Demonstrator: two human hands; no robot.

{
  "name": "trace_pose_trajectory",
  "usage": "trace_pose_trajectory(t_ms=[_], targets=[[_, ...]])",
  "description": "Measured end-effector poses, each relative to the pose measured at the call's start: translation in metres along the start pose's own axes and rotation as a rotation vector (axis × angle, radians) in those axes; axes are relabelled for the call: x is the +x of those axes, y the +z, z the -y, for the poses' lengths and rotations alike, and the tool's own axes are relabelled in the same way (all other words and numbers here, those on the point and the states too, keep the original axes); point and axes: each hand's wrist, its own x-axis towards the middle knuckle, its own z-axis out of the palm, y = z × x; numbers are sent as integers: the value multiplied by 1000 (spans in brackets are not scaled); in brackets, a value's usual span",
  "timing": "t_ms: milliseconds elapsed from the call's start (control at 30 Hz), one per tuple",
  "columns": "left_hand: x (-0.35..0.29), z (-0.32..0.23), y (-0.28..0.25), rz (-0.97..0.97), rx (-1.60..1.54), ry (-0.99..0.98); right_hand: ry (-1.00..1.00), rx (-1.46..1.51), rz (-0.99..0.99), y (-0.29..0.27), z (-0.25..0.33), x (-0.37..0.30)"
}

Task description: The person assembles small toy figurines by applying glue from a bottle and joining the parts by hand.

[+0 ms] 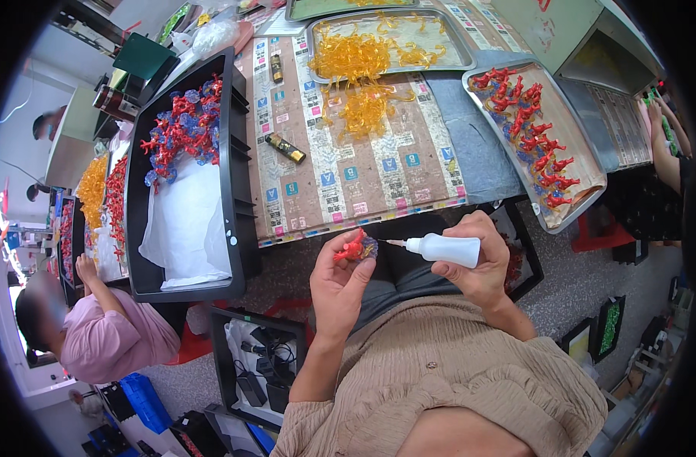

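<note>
The left hand (334,283) holds a small red-and-blue plastic figurine (353,248) between thumb and fingers, the grip narrow and closed around the piece. The right hand (486,266) is wrapped around a white squeeze bottle (452,250), its thumb below and its fingers over the top and far side. The bottle lies nearly level, its thin nozzle (392,242) pointing left at the figurine; whether the tip touches it cannot be told.

Both hands are raised over the person's lap, just in front of the table edge. The left forearm rises steeply from below, palm turned inward and up; the right forearm comes in from the lower right, the wrist bent toward the left hand.

To the left stands a deep black bin (239,190) with a heap of red-and-blue figurines (186,122) at its far end and a white sheet (184,228) lining the near part. At the far side of the table (378,185), a metal tray (433,29) holds yellow translucent pieces (352,55), some spilling onto the printed covering. On the right, a second tray (573,137) carries more red-and-blue figurines in rows. Below, a black crate (258,317) contains black power adapters (278,373) and cables.
</note>
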Motion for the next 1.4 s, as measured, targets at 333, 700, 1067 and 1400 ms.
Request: trace_pose_trajectory(t_ms=[333, 700, 1067, 1400], targets=[[-3, -4, 4, 5, 84, 39, 2, -96, 35, -2, 6, -3], [-3, -4, 5, -11, 34, -11, 17, -110, 35, -2, 6, -5], [-3, -3, 6, -20, 29, -19, 21, -119, 33, -2, 4, -6], [-3, -2, 3, -19, 2, -77, 14, -134, 41, -3, 6, -5]])
